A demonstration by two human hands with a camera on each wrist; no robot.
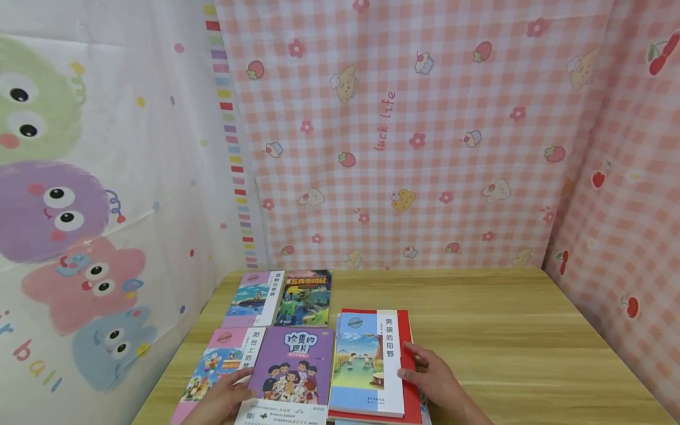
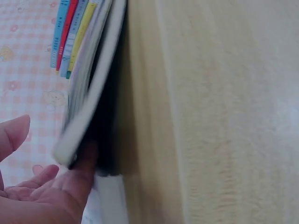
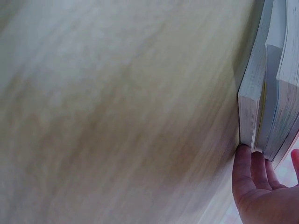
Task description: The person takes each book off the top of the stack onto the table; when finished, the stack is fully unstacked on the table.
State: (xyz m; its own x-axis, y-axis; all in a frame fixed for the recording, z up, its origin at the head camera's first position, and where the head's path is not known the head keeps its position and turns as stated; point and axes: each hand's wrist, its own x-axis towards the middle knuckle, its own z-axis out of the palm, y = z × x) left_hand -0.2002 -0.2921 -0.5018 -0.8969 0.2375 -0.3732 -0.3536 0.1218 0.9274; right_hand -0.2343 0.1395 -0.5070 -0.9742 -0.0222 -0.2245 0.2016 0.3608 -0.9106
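My left hand [image 1: 220,401] is at the left edge of a purple book [image 1: 292,360] with cartoon children on its cover. In the left wrist view, a fingertip of the left hand [image 2: 56,191] reaches under a raised book edge [image 2: 84,121], with the thumb held apart. To the right lies a stack topped by a blue-and-white book [image 1: 366,366] over a red-covered book [image 1: 408,401]. My right hand [image 1: 435,378] is at that stack's right side. In the right wrist view, the fingertips of the right hand [image 3: 268,196] touch the page edges of stacked books [image 3: 275,93].
Behind the left hand lies a pink-edged book [image 1: 218,360], partly covered. Farther back are another pink-edged book [image 1: 255,298] and a green dinosaur-cover book [image 1: 305,301]. The wooden table [image 1: 494,330] extends right, to checked curtains [image 1: 404,130] and a cartoon-print sheet [image 1: 159,236].
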